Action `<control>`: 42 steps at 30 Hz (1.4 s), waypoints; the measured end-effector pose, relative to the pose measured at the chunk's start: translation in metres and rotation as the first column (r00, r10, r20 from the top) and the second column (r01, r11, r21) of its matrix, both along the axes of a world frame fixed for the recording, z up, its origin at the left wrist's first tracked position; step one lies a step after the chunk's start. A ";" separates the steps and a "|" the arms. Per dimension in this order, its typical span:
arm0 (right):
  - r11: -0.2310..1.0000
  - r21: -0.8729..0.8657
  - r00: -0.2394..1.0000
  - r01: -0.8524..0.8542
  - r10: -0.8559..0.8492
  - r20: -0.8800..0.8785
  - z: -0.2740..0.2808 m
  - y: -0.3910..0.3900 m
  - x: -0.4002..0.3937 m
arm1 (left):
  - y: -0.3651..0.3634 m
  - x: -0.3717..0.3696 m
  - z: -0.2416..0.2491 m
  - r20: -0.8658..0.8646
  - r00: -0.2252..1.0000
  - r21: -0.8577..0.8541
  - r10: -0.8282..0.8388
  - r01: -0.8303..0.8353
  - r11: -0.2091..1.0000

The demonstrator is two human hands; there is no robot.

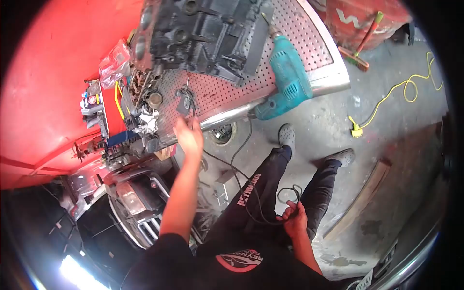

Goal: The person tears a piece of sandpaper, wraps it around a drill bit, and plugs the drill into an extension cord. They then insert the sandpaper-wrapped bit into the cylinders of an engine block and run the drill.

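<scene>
My right hand [294,220] is closed round the dark power cord [240,186], low in front of my legs, and a loop of it rises above the fingers. The cord runs up to a teal electric drill [290,77], which lies on the perforated metal bench top [217,96] with a bit in its chuck. My left hand [188,133] reaches out at the bench's front edge, fingers extended and apart. Just beyond its fingertips lies a small dark tangled item [185,102] with a thin metal rod. A dark engine block [205,38] stands behind it on the bench.
Metal parts [153,99] and a clear plastic bag [115,63] crowd the bench's left side. A vehicle front [137,203] stands at lower left. On the floor are a yellow extension cord [411,87], a broom [360,55], a wooden plank [360,198] and a round container [224,133].
</scene>
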State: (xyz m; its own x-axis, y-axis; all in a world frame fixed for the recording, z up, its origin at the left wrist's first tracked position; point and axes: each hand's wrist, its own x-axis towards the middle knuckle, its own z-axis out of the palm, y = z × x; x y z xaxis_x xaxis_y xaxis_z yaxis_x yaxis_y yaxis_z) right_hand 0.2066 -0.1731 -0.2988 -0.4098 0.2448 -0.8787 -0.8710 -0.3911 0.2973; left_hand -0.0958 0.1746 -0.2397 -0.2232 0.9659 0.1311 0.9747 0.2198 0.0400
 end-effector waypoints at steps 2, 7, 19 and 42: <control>0.996 0.080 0.997 -0.038 0.033 0.063 -0.007 -0.006 0.000 | 0.052 -0.059 -0.036 -0.157 0.978 -0.164 0.140 -0.166 0.972; 0.944 -0.028 0.892 -0.329 0.321 0.318 -0.054 0.002 0.006 | 0.089 -0.080 -0.051 -0.009 0.997 -0.288 0.070 -0.070 0.955; 0.776 -0.389 0.615 -0.497 0.631 0.473 -0.179 0.051 0.078 | -0.034 -0.163 0.227 0.918 0.336 -0.060 0.210 -0.404 0.913; 0.044 0.131 0.091 -0.990 -0.502 0.860 0.233 0.189 -0.050 | -0.181 0.098 0.186 0.908 -0.300 -0.354 0.291 -0.182 0.917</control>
